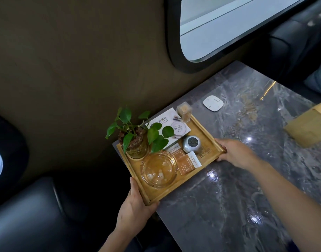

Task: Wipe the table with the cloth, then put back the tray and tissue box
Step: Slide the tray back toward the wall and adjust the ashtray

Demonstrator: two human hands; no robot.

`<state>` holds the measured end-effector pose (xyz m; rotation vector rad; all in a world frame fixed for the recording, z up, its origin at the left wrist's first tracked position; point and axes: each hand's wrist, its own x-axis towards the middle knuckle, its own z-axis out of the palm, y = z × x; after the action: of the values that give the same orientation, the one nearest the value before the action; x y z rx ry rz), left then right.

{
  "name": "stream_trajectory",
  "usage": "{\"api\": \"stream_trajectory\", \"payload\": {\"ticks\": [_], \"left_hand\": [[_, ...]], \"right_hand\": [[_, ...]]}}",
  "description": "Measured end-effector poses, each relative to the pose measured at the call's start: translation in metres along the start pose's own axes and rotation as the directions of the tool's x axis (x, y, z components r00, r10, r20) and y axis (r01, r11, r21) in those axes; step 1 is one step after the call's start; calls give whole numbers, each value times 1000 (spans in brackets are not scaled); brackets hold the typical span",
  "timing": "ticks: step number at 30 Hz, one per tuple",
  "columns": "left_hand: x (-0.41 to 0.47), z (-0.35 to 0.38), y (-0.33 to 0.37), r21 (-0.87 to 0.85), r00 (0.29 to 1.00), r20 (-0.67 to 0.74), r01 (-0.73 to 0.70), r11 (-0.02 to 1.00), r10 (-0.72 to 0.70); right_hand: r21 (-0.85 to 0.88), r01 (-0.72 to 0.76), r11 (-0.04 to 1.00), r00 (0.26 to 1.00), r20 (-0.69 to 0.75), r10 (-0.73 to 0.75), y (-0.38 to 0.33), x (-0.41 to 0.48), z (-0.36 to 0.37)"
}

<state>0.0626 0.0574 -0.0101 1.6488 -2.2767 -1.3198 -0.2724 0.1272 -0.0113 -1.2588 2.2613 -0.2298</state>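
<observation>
While both hands grip the tray (205,161), marble table (247,179) (seemingly wet) gleams.

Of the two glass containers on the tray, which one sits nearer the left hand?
The wide, empty amber glass ashtray, at the tray's near end by the left hand. The other glass holds the green plant, farther back toward the wall.

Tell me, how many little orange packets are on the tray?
2. One packet lies beside the silver round thing; the other packet lies just in front of it, next to the glass ashtray. More could hide under the plant leaves.
</observation>
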Motion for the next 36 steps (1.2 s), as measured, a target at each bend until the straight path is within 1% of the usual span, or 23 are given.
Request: {"api": "stream_trajectory", "payload": {"ticks": [3, 6, 11, 14, 17, 20, 24, 26, 27, 29, 32, 36], "left_hand": [[10, -5, -1, -23, 999, -32, 23, 999, -23], [18, -11, -2, -37, 999, -33, 22, 999, -23], [28, -19, -5, -21, 999, -45, -4, 1000, 3], [29, -18, -5, -23, 999, -49, 7, 1000, -8], [30, -17, -6, -25, 998, -41, 36, 999, -37], [30, -21, -4, 24, 999, -34, 41, 999, -40], [32, -35, 3, 103, 997, 16, 68, 992, -70], [35, -47, 10, 215, 994, 59, 75, 974, -90], [35, -53, 14, 283, 994, 68, 62, 957, -84], [35, -63, 24, 362, 999, 27, 24, 932, -37], [31, -68, 44, 367, 997, -37, -45, 929, 63], [31, -55, 81, 347, 981, -16, -176, 921, 193]], "right_hand": [[-53, 11, 999, 1000, 23, -10, -13, 13, -5], [-90, -20, 996, 1000, 16, 22, -23, 23, -7], [-93, -40, 995, 999, 11, 41, -31, 31, -6], [-98, -57, 994, 998, -3, 57, -32, 32, -6], [-171, -75, 983, 997, -25, 72, -33, 29, -5], [-185, -89, 979, 996, -41, 83, -35, 27, -3], [-242, -64, 968, 997, 29, 73, -40, 26, -8], [-263, -48, 963, 995, 69, 68, -43, 26, -15], [-270, -40, 962, 994, 83, 65, -45, 25, -19], [-267, -25, 963, 994, 93, 52, -47, 22, -26], [-260, -19, 965, 997, 64, 37, -45, 13, -35], [-246, -55, 968, 997, 35, 66, -34, -4, -52]]}}
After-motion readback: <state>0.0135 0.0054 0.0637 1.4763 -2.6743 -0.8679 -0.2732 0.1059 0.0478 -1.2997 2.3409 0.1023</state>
